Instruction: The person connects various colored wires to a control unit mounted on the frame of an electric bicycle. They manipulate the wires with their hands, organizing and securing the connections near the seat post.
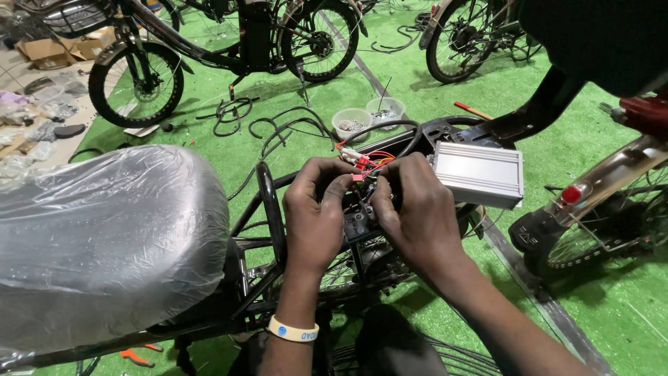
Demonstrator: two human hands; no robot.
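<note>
Left hand (314,212): fingers (332,182) curled nearly closed, tips pinched on the small wire connectors (362,167) at the middle of the frame. Pale wristband (293,331) on the wrist.

Right hand (412,212): fingers (387,202) bent inward and almost closed, tips pressed on the same connector cluster from the opposite side. Exact grip under the fingertips hidden; only a narrow gap between the two hands.

Wire bundle (376,157): red, orange and white leads, rising just above the fingertips, touching both hands, located over the black bicycle frame (270,202) behind the seat.

Controller box (479,173): ribbed silver metal housing, lying just beside the right hand, on its far right side, resting on the frame area. Not held by either hand.

Seat (104,237): wrapped in clear plastic film, left of the left hand, close to it but apart.

Black cable loop (390,127): curved above the wires, near the controller box.

Two small clear cups (352,122) of small parts: on the green floor covering (591,146), beyond the hands, side by side, well apart from the fingers.

Loose black cables (285,129): on the green floor left of the cups.

Other bicycles (209,49): parked upright at the top of the view. Rear wheel with red reflector (570,194) at the right edge.
</note>
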